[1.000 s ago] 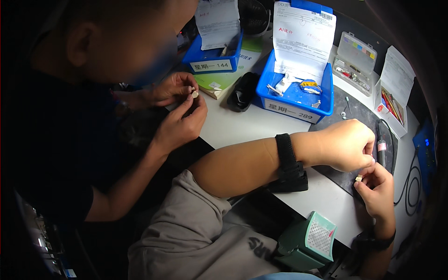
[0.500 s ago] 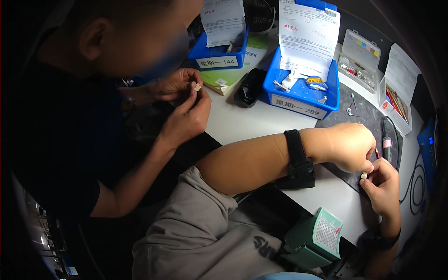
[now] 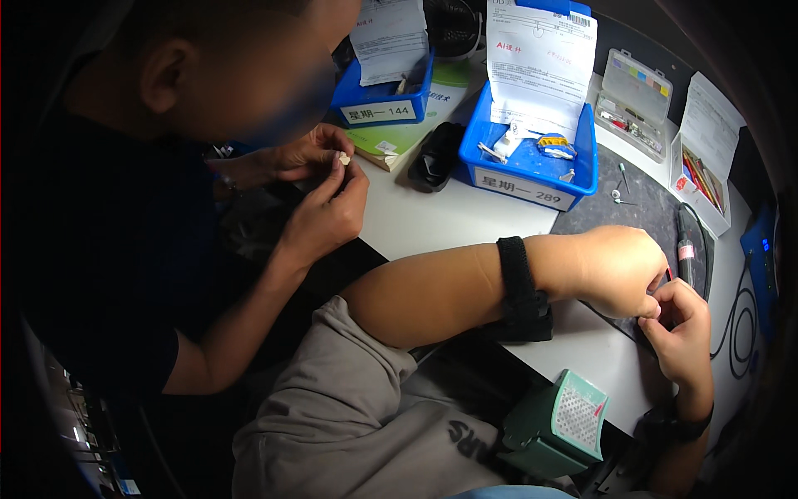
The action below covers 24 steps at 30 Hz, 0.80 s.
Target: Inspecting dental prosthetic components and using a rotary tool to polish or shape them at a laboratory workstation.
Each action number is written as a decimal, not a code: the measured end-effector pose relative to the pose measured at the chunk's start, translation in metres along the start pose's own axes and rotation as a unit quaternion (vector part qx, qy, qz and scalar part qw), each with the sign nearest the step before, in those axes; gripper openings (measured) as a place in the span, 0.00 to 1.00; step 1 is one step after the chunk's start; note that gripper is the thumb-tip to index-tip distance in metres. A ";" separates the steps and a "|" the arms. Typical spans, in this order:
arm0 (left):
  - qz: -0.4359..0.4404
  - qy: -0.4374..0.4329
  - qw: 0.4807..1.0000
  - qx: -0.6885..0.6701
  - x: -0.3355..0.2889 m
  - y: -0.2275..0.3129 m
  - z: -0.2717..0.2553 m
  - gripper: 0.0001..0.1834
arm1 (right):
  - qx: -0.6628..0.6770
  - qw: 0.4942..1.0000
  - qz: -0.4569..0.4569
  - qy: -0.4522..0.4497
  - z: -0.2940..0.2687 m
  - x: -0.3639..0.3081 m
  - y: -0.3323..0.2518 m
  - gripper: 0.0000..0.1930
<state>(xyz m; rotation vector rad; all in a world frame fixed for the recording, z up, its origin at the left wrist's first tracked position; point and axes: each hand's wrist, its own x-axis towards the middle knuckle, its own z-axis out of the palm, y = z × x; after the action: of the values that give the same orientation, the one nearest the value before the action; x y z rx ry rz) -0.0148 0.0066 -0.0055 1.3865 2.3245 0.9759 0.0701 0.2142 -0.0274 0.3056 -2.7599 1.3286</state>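
My left hand (image 3: pixel 607 270) reaches across to the right, back up, its fingers curled and pressed together. Its fingertips meet those of my right hand (image 3: pixel 683 326), which is closed in a pinch of thumb and forefinger. The small cream-coloured piece seen there half a second ago is now hidden by the fingers. A thin red sliver (image 3: pixel 668 273) shows beside my left knuckles; I cannot make out whether it is held. Just beyond the hands, a handpiece with a pink band (image 3: pixel 685 249) lies on a dark mat (image 3: pixel 582 218).
To the left, a co-worker's hands (image 3: pixel 328 200) hold a small cream tooth-like piece (image 3: pixel 344 157). Behind stand blue trays (image 3: pixel 532 185) with papers, a clear case (image 3: pixel 636 100) and a white pencil box (image 3: pixel 706 195). A green bin (image 3: pixel 559 424) is near my lap; a cable (image 3: pixel 740 333) coils at right.
The cream piece between my fingertips has gone out of sight as my hands drew closer together. The whole view has shifted slightly. The co-worker's fingers have moved a little around their piece.
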 end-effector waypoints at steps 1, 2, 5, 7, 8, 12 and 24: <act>0.001 0.000 1.000 -0.002 0.000 0.000 -0.001 0.17 | -0.001 1.000 0.002 0.000 0.000 0.000 0.000 0.07; 0.002 -0.001 1.000 -0.005 0.000 0.000 0.000 0.17 | 0.000 1.000 0.003 0.000 0.000 0.000 0.001 0.07; 0.007 0.006 1.000 -0.003 0.001 0.000 0.001 0.16 | 0.005 1.000 -0.015 0.000 0.000 -0.001 0.004 0.07; 0.018 0.012 1.000 -0.005 0.000 -0.002 0.002 0.16 | 0.031 0.999 -0.023 0.025 0.001 -0.002 -0.002 0.09; 0.027 0.019 0.999 -0.007 0.000 -0.002 0.003 0.17 | 0.032 0.999 -0.024 0.026 0.002 -0.002 -0.003 0.09; 0.039 0.022 0.999 -0.020 -0.001 -0.001 0.002 0.18 | 0.051 0.994 -0.080 0.053 0.001 -0.002 -0.005 0.09; 0.186 0.221 0.949 -0.124 0.007 0.005 0.007 0.18 | 0.266 0.963 0.005 0.043 -0.021 -0.010 0.019 0.11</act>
<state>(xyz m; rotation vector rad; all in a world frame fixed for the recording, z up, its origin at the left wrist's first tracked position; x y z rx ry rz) -0.0113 0.0172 -0.0061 1.6672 2.1450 1.7880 0.0755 0.2435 -0.0297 0.2469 -2.2897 2.0164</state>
